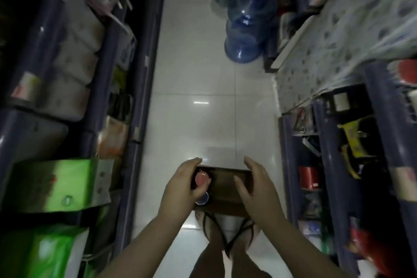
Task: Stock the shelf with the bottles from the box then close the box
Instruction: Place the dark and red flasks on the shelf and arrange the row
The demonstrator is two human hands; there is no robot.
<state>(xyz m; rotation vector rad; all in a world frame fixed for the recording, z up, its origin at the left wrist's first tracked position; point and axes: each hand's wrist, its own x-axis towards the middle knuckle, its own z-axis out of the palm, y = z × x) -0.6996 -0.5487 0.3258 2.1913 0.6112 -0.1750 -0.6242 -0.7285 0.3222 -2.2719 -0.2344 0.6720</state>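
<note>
A small brown cardboard box sits low in the aisle, just in front of my feet, its top open. My left hand is at the box's left end, fingers and thumb curled around a bottle with a pink cap. Just below my thumb a second bottle top, bluish and clear, shows inside the box. My right hand hovers over the box's right end with fingers spread, holding nothing. The rest of the box's inside is dark and blurred.
Dark blue shelving lines both sides of the white tiled aisle: the left shelf holds packets and green bags, the right shelf holds red and yellow goods. Large blue water jugs stand on the floor ahead.
</note>
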